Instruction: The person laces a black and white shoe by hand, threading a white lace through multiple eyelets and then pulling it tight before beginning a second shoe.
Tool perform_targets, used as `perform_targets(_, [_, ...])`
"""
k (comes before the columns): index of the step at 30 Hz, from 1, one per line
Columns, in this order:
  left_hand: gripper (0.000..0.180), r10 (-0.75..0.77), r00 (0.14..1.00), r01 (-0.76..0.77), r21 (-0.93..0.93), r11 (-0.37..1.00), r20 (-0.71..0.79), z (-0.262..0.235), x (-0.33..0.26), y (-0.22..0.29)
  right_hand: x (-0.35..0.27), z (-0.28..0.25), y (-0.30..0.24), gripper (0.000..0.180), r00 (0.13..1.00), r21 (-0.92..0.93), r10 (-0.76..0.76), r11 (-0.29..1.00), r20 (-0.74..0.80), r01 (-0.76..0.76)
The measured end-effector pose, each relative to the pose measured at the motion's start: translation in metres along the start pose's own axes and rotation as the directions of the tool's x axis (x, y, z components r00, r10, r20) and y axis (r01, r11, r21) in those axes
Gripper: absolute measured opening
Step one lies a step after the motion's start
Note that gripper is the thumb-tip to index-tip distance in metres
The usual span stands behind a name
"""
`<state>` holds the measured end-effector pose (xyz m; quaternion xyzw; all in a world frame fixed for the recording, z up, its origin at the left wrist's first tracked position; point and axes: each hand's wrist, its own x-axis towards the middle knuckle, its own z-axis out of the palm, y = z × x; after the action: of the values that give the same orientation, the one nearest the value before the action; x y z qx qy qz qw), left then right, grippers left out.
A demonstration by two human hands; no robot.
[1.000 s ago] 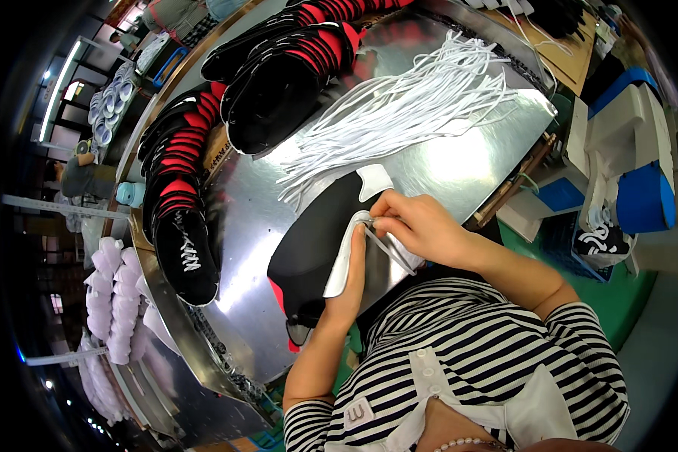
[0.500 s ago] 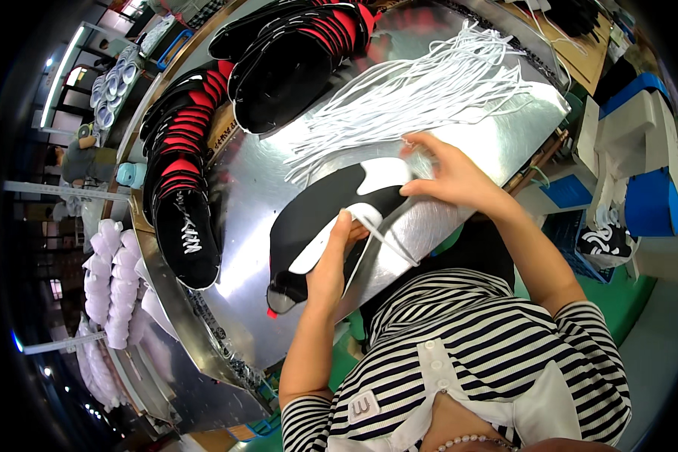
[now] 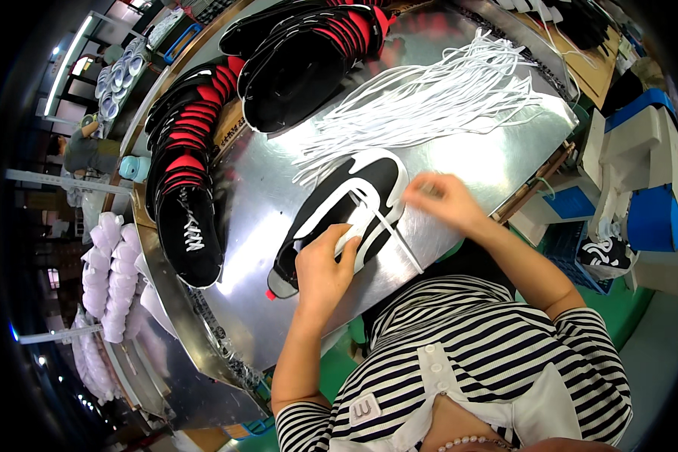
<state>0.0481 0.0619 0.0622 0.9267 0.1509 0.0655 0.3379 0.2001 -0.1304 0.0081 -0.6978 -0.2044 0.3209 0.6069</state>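
Observation:
A black-and-white shoe upper (image 3: 380, 179) lies tilted over the metal table, its opening and tongue side showing. My left hand (image 3: 325, 265) is closed on its near side, with fingers inside the opening and the thumb on the outside. A white shoelace (image 3: 404, 247) runs out of the upper's front and hangs toward the table's near edge. My right hand (image 3: 443, 199) is off the toe's right side, its fingers bent and smeared by motion. Whether it holds a lace end cannot be made out.
A heap of white laces (image 3: 422, 105) lies across the metal table (image 3: 256, 316) beyond the upper. Nested black-and-red shoe uppers (image 3: 192, 151) curve along the left edge, with another stack (image 3: 301, 71) at the back. A beige-and-blue machine (image 3: 640, 173) stands at right.
The upper has turned over from its outer side to show its opening and lace. My left hand now reaches into the opening. My right hand has left the toe and moved slightly down.

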Motion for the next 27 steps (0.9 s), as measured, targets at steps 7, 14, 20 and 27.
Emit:
perform_targets(7, [0.018, 0.136, 0.969, -0.14, -0.005, 0.99, -0.205, -0.018, 0.007, 0.015, -0.034, 0.021, 0.018, 0.035, 0.929, -0.196, 0.026, 0.979, 0.37, 0.051])
perform_targets(14, [0.018, 0.023, 0.963, -0.08, -0.205, 0.976, -0.267, -0.075, 0.02, 0.019, -0.134, -0.058, 0.041, 0.014, 0.963, -0.43, -0.017, 0.892, 0.271, 0.137])
perform_targets(20, [0.02, 0.034, 0.99, -0.031, -0.024, 0.999, 0.136, 0.011, 0.008, -0.003, -0.082, -0.028, -0.025, 0.015, 1.0, -0.038, 0.0, 0.999, 0.007, 0.001])
perform_targets(27, [0.022, 0.292, 0.945, -0.319, 0.218, 0.922, 0.149, 0.002, 0.013, 0.032, -0.007, -0.009, -0.036, 0.016, 0.98, 0.111, -0.197, 0.975, 0.029, 0.193])
